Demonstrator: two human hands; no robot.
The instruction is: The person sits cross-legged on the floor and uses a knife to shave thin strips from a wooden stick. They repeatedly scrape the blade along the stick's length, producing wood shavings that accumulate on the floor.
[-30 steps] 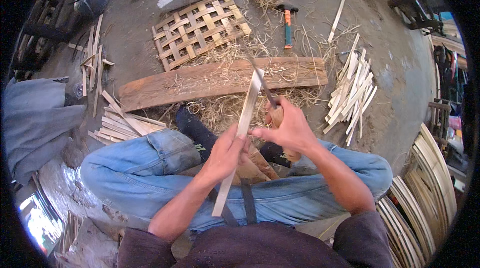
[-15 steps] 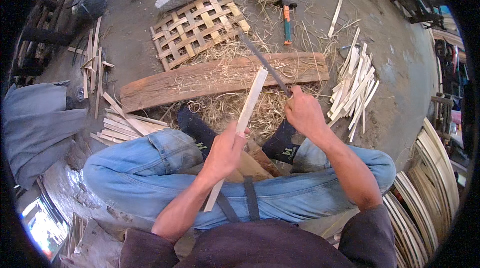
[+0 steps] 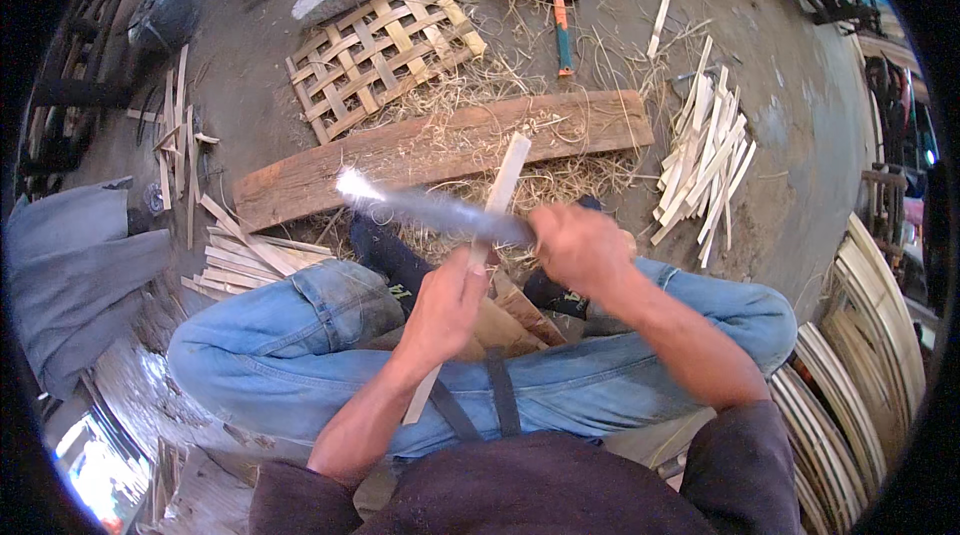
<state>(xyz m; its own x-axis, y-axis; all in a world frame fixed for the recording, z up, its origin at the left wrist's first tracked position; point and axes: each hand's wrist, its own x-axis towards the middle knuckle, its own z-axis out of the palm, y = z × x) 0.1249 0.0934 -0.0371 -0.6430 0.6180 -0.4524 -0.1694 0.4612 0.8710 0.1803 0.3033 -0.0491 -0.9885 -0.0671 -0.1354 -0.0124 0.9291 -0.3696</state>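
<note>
Pale strip near lettered sock

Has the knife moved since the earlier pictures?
Yes. The knife in the right hand has swung left: its tip is nearer the left end of the plank.

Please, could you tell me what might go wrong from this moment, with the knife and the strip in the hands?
The knife crosses the pale strip just beyond the left hand, so a slip might cut that hand.
Only the left hand appears to hold the strip, so its far end could twist or bend under pressure.
Dark socks show close by; if the right hand lost its grip, the knife might fall on a foot.
</note>
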